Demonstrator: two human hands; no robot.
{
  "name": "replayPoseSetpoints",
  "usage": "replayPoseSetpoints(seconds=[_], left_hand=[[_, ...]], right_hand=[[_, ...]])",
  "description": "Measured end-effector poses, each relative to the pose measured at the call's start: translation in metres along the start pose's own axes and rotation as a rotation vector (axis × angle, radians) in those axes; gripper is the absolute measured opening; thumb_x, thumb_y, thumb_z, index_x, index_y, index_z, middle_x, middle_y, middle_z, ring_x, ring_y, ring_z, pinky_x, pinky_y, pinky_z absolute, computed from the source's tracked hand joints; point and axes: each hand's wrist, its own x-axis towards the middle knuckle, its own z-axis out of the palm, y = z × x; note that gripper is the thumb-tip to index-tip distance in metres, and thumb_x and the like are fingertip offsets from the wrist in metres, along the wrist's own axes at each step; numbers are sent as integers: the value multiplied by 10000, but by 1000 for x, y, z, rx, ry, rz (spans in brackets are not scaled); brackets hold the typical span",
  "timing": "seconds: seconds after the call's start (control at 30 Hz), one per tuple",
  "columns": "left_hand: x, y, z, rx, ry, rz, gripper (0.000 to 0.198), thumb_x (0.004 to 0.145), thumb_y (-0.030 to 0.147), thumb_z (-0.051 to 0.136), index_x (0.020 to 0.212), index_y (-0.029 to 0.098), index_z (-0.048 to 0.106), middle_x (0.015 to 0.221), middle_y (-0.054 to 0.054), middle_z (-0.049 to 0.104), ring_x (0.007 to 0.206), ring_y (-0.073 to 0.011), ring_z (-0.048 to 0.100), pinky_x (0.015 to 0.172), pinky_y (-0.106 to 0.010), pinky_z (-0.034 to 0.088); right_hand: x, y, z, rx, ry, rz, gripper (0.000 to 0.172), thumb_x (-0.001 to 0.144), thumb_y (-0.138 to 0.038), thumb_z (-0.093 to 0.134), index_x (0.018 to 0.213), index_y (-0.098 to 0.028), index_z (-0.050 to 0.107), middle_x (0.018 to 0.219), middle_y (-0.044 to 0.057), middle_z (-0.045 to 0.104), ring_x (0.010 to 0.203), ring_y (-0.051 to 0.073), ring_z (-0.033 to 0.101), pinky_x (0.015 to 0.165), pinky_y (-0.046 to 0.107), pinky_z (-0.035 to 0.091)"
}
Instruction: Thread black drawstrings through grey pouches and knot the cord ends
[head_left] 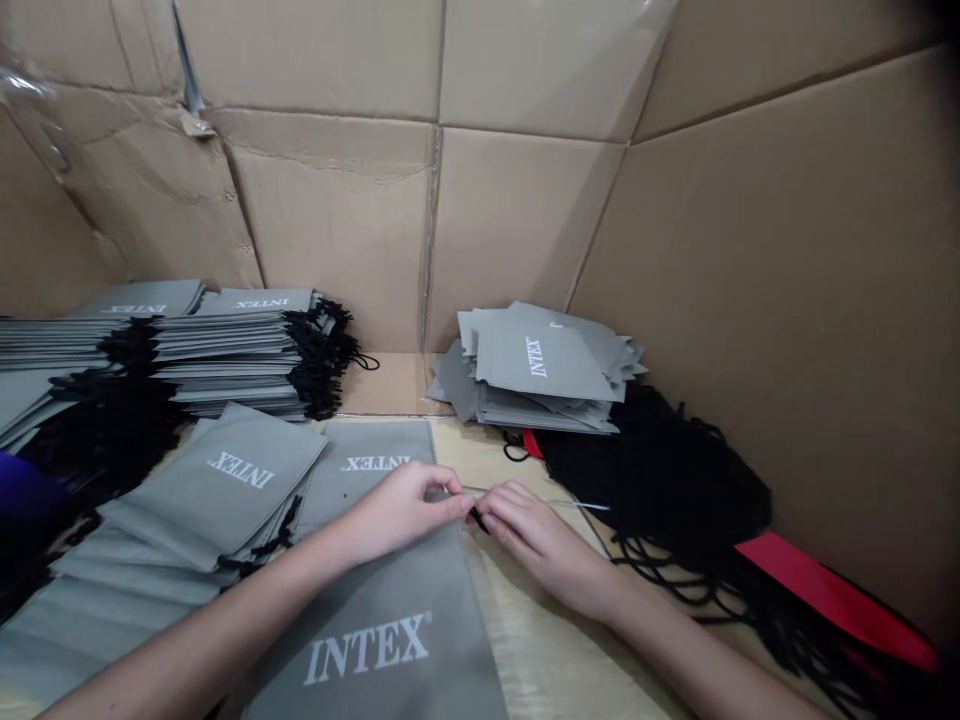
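My left hand [409, 500] is closed in a pinch, its thumb and forefinger meeting at a short bit of black cord [478, 519]. Close against it, my right hand [536, 540] has its fingers curled round the same cord. A thin metal rod [589, 505] runs behind the right fingers; whether they grip it is hidden. Under both hands lies a grey fabric bag [390, 600] printed INTEX, spread flat. Beyond my left wrist another grey panel [364, 445] shows its lettering upside down.
Finished-looking bags with black cords stand in stacks [225, 350] at the back left, and more fan out [217, 485] nearer me. A pile of grey bags [540, 365] sits back right. Beside it lies a black cord bundle [660, 470] with a red strap [832, 595]. Cardboard walls [525, 220] enclose the table.
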Motion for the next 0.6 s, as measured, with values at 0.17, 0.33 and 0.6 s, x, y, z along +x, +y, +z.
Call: replayPoseSetpoints(seconds=[0.17, 0.33, 0.6], left_hand=[[1, -7, 2, -30, 3, -48, 265, 802, 384, 529, 733, 152, 637, 683, 21, 612, 669, -126, 514, 629, -210, 359], [0, -10, 1, 36, -24, -114, 263, 782, 395, 543, 745, 158, 651, 693, 18, 624, 682, -140, 521, 631, -218, 362], [1, -17, 0, 27, -54, -161, 273, 788, 392, 534, 750, 145, 643, 709, 3, 619, 705, -145, 519, 634, -221, 365]], right_hand=[[-1, 4, -3, 135, 15, 85, 339, 960, -351, 267, 815, -198, 532, 811, 30, 552, 786, 160, 516, 726, 276, 417], [1, 13, -13, 207, -54, 161, 295, 922, -371, 383, 897, -186, 611, 650, -8, 551, 649, 143, 531, 631, 237, 403], [-1, 19, -20, 201, -77, 189, 273, 903, -353, 425, 799, -190, 618, 619, -17, 616, 584, 126, 551, 569, 206, 385]])
